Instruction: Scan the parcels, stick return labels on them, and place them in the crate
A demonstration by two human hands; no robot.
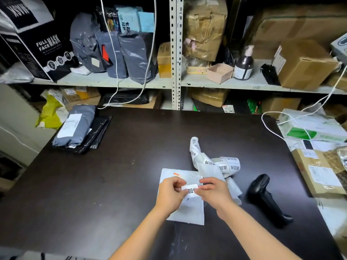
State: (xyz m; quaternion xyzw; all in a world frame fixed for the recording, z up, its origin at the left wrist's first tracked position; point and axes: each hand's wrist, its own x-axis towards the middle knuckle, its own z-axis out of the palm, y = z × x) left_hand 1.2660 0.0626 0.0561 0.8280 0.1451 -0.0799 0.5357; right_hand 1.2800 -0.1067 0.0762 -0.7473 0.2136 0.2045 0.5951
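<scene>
White paper return label (190,190), long axis left-to-right, is pinched at either end by left hand (170,193) and right hand (216,193), over the flat white parcel (189,212) lying on the dark bench (112,166).

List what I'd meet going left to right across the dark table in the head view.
From the left: grey parcel, left hand, return label pinched by both hands, right hand, black scanner. The white parcel and label strip overlap these.

Parcel stockroom, shelves (131,82) stacked with boxes (304,64)
</scene>
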